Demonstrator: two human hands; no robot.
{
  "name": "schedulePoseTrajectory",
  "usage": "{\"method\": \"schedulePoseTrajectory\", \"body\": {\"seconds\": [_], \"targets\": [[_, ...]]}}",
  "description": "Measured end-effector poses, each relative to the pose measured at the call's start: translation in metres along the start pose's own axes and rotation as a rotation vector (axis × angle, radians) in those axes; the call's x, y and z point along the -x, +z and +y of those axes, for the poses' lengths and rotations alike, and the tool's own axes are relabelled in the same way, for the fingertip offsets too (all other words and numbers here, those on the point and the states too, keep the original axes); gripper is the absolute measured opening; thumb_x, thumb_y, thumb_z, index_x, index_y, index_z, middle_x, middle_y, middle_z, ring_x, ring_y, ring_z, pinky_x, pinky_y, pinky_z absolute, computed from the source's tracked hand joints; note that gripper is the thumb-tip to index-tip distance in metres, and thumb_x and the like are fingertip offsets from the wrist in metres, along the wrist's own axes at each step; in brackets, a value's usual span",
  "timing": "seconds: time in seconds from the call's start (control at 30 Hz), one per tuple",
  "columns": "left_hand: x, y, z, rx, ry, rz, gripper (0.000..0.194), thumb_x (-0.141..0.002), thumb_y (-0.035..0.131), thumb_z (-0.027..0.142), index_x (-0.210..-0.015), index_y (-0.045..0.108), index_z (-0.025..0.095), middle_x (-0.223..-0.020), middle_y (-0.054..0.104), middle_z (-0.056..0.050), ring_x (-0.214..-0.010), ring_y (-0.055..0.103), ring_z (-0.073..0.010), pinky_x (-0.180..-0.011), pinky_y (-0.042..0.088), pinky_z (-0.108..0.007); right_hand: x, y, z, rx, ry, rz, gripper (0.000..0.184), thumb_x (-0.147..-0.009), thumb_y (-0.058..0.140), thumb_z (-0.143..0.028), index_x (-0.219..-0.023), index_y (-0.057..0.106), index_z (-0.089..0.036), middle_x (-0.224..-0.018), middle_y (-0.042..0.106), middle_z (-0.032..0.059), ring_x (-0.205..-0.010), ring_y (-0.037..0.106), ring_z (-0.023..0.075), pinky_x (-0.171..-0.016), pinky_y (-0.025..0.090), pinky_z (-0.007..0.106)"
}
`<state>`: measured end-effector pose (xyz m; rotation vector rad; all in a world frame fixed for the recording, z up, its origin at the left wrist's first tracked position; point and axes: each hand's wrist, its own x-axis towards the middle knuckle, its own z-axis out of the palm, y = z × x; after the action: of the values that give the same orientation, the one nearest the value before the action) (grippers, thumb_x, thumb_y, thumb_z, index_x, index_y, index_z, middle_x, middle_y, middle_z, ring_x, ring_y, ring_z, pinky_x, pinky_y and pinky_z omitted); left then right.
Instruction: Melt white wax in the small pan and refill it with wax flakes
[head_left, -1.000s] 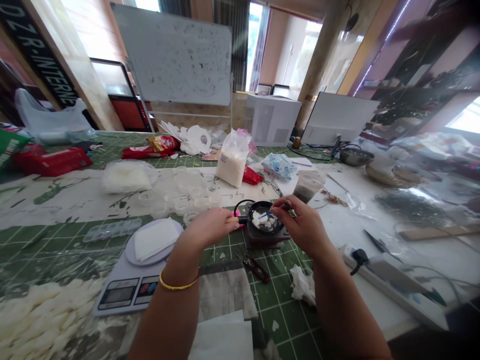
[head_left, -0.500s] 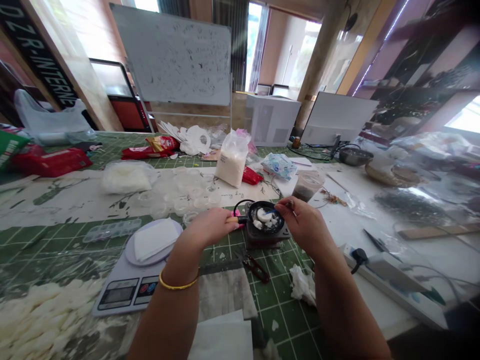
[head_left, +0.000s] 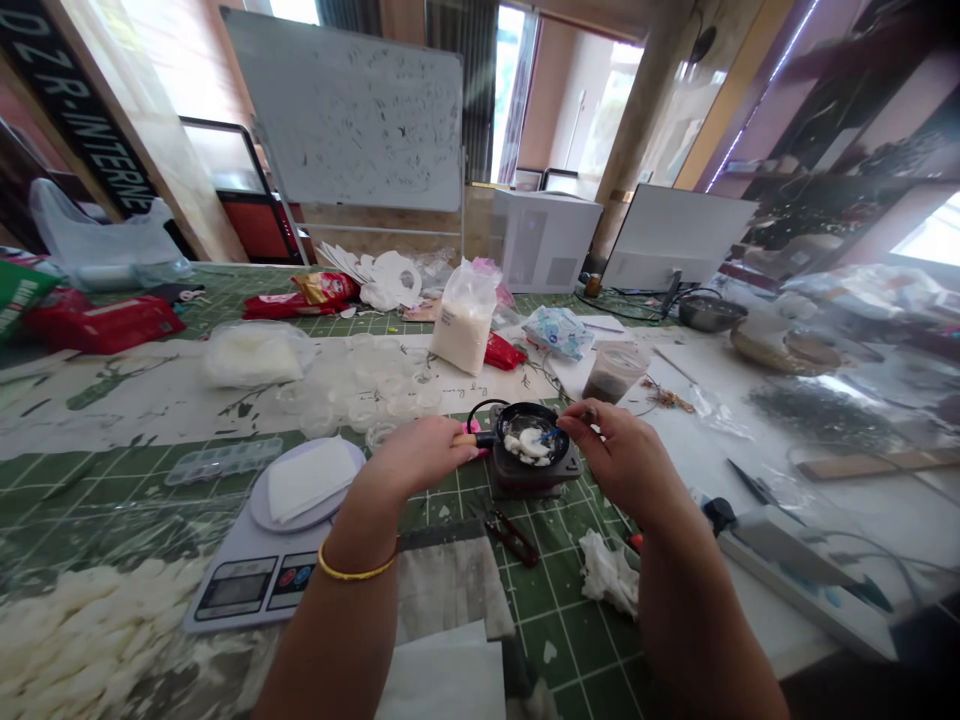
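Note:
My left hand (head_left: 424,455) is closed round the wooden-tipped handle of a small black pan (head_left: 504,412). The pan sits on a compact dark hot plate (head_left: 525,487). Pinched in my right hand (head_left: 619,445) is a thin stirrer with a blue end (head_left: 550,434), its tip among white lumps (head_left: 531,442) inside the pan. Its upper part is mostly hidden by my fingers. Dark-handled thread snips (head_left: 511,535) lie in front of the hot plate, and a crumpled white tissue (head_left: 609,572) rests near my right forearm.
A kitchen scale (head_left: 255,570) with white sheets on its platform stands left. White flakes (head_left: 97,630) lie at the lower left. Behind the pan are a bag of white granules (head_left: 465,320) and a plastic cup (head_left: 616,370). A power strip (head_left: 810,590) is at right.
My right hand has shifted slightly right with the stirrer. The white lumps in the pan have moved toward its near side. My left hand stays on the handle.

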<state>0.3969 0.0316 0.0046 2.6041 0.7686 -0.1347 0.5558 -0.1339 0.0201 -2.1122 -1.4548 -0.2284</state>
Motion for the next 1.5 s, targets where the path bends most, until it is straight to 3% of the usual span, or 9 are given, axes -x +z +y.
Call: {"method": "schedulePoseTrajectory", "body": {"seconds": [0.33, 1.5], "targets": [[0.0006, -0.0007, 0.0003, -0.016, -0.006, 0.047, 0.035, -0.083, 0.033, 0.045, -0.070, 0.054, 0.020, -0.074, 0.061, -0.004, -0.061, 0.051, -0.0160, -0.049, 0.027, -0.026, 0.0009, 0.0001, 0.0013, -0.001, -0.009, -0.010, 0.021, -0.087, 0.044, -0.032, -0.082, 0.061, -0.020, -0.076, 0.066, 0.0025, -0.072, 0.056, 0.0163, -0.067, 0.038, 0.026], [-0.0001, 0.0014, -0.0026, 0.004, 0.020, 0.051, 0.037, -0.083, 0.034, 0.047, -0.068, 0.054, 0.019, -0.071, 0.060, -0.003, -0.060, 0.049, -0.0152, -0.050, 0.026, -0.027, -0.0015, 0.0053, 0.0029, -0.055, -0.019, -0.013, 0.020, -0.087, 0.045, -0.032, -0.082, 0.061, -0.020, -0.074, 0.065, 0.0013, -0.071, 0.056, 0.0149, -0.066, 0.038, 0.025]]}}
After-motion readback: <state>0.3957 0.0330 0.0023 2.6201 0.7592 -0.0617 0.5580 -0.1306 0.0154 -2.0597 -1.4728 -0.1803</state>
